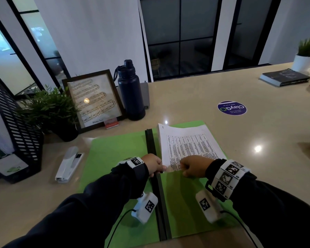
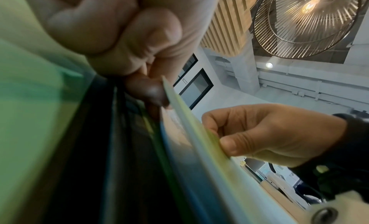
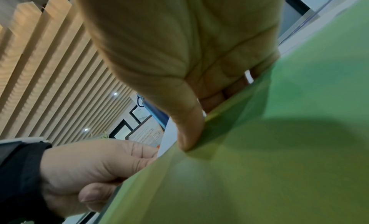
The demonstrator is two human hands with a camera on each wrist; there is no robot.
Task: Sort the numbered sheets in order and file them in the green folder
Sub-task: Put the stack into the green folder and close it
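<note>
The green folder [image 1: 115,154] lies open on the table, its black spine [image 1: 151,140] running away from me. A stack of printed sheets [image 1: 190,145] with a table on top rests on its right half, near edge slightly lifted. My left hand [image 1: 153,164] pinches the stack's near-left corner beside the spine. My right hand [image 1: 191,166] grips the near edge a little to the right. The left wrist view shows the sheets' edge [image 2: 195,129] between my left hand [image 2: 119,29] and right hand [image 2: 269,135]. In the right wrist view my right hand [image 3: 179,53] has its thumb on a green surface [image 3: 279,148]; the left hand [image 3: 89,164] is curled beside it.
A white stapler [image 1: 69,164] lies left of the folder, a black mesh file rack [image 1: 16,131] beyond it. Behind the folder stand a plant [image 1: 50,108], a framed picture [image 1: 95,101] and a dark bottle [image 1: 130,92]. A round sticker [image 1: 232,108], a book [image 1: 284,77] and a potted plant [image 1: 306,54] are far right.
</note>
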